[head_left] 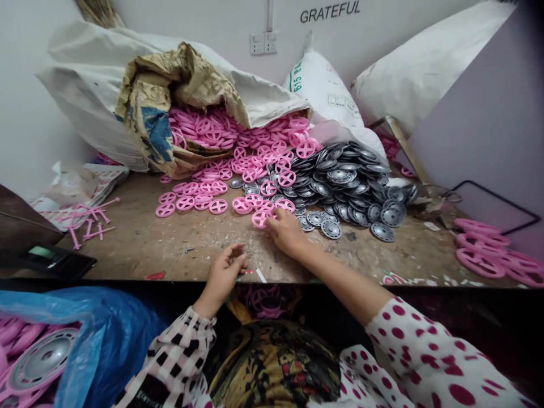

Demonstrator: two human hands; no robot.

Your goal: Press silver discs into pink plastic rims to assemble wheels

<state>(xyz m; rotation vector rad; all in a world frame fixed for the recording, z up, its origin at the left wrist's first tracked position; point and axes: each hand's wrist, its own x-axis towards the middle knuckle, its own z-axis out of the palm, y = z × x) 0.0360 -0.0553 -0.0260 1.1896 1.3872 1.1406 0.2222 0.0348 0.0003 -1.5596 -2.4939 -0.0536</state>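
Observation:
My right hand (pixel 285 231) reaches over the table and grips a pink spoked wheel (pixel 260 219) at its right side, between thumb and fingers. My left hand (pixel 224 273) hovers by the table's front edge with fingers loosely curved and apart; nothing shows in it. Beyond the right hand lie loose pink spoked wheels (pixel 218 205), which merge with the heap spilling from a white sack (pixel 102 68). To the right of them rises a pile of grey plastic discs (pixel 340 175), some lying flat at its front.
Pink axle-like rods (pixel 91 221) lie at the left, near a dark device (pixel 59 262). A blue bag (pixel 106 340) at lower left holds larger pink pieces and a grey disc. Bigger pink rings (pixel 480 262) rest at the right edge. White sacks (pixel 325 90) line the wall.

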